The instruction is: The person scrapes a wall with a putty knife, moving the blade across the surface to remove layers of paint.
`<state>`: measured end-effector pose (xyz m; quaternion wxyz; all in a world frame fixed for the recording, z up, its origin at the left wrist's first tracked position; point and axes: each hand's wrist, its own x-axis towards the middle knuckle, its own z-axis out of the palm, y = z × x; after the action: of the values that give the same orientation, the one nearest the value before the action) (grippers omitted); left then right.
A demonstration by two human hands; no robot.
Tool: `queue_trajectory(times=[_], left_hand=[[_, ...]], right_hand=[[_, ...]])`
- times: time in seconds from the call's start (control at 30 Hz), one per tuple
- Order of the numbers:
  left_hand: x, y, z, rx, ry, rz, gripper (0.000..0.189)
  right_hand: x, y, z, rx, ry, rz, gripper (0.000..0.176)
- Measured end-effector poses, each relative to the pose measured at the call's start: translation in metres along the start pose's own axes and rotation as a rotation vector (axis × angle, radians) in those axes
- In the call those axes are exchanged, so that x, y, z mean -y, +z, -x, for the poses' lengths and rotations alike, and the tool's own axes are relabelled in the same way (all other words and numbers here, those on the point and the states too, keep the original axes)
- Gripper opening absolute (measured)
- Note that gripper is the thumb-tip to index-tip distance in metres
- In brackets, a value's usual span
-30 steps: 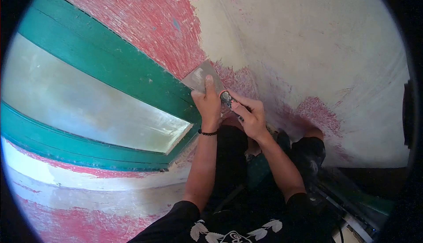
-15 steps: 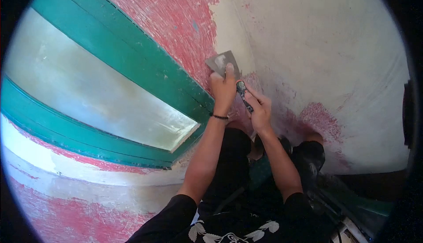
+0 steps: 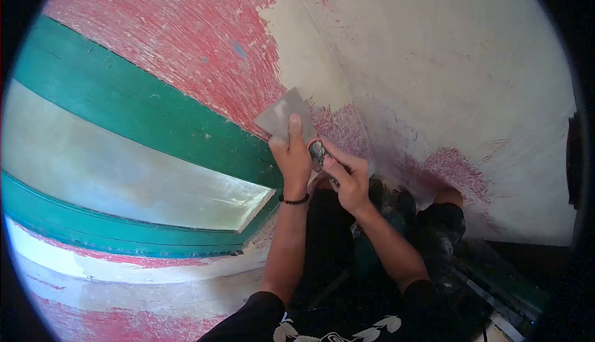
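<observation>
A putty knife (image 3: 277,119) with a wide grey metal blade lies against the wall, beside the green frame; a whitish smear shows on the blade. My left hand (image 3: 292,165), with a dark bead bracelet at the wrist, pinches the blade, its thumb flat on the upper face. Around the dark handle, which has an orange ring near the blade, my right hand (image 3: 351,184) is closed. Patchy red paint (image 3: 204,44) and a smooth cream patch (image 3: 310,50) meet just above the blade. The blade's underside is hidden.
The green frame (image 3: 155,106) around a pale panel (image 3: 124,150) runs diagonally on the left. On the right spreads a greyish wall (image 3: 458,50) with a scuffed red patch (image 3: 455,171). My knees are close to the wall, and dark clutter with a metal bar (image 3: 489,295) sits lower right.
The view has shifted, moving the wall and frame leftward in it. Both hands and the putty knife have come lower along the wall, nearer my body. The grip looks the same.
</observation>
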<state>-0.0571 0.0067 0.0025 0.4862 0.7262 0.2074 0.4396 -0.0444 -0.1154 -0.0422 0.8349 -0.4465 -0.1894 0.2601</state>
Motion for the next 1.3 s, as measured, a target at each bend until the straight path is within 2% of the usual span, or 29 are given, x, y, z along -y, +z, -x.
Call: queue_trajectory(times=[0.17, 0.33, 0.47, 0.57, 0.67, 0.77, 0.87, 1.03, 1.07, 1.17, 1.3], left_hand=[[-0.006, 0.016, -0.01, -0.036, 0.089, -0.012, 0.035], [0.0, -0.019, 0.011, -0.04, -0.056, -0.007, 0.03], [-0.008, -0.026, 0.018, -0.072, -0.149, 0.052, 0.03], [-0.016, -0.017, 0.008, -0.035, -0.087, -0.082, 0.029], [-0.008, 0.005, -0.008, -0.021, 0.068, -0.029, 0.032], [-0.013, 0.017, -0.009, -0.02, 0.013, 0.024, 0.034], [-0.006, 0.001, -0.002, -0.006, -0.006, -0.019, 0.034], [-0.013, -0.018, 0.014, -0.076, -0.074, 0.015, 0.032], [-0.016, -0.02, 0.016, -0.093, -0.106, 0.037, 0.032], [-0.004, -0.02, 0.005, -0.031, 0.013, -0.018, 0.031], [-0.013, -0.003, 0.003, -0.079, 0.036, 0.023, 0.031]], right_hand=[[-0.004, 0.0, -0.014, -0.018, -0.172, -0.015, 0.04], [-0.029, 0.023, 0.019, -0.053, -0.079, -0.064, 0.042], [-0.025, 0.03, 0.027, -0.017, -0.014, -0.097, 0.043], [-0.02, 0.02, 0.014, -0.002, -0.027, -0.101, 0.042], [0.006, 0.007, -0.003, -0.001, -0.007, -0.139, 0.042], [0.01, 0.002, -0.007, -0.021, 0.002, -0.127, 0.043], [-0.011, 0.013, 0.006, -0.069, -0.036, -0.086, 0.043], [-0.033, 0.032, 0.02, -0.04, -0.18, -0.053, 0.041], [-0.031, 0.028, 0.02, -0.025, -0.161, -0.037, 0.041], [-0.008, 0.018, 0.009, 0.024, -0.098, -0.05, 0.042], [0.006, 0.006, 0.002, 0.065, -0.012, -0.111, 0.041]])
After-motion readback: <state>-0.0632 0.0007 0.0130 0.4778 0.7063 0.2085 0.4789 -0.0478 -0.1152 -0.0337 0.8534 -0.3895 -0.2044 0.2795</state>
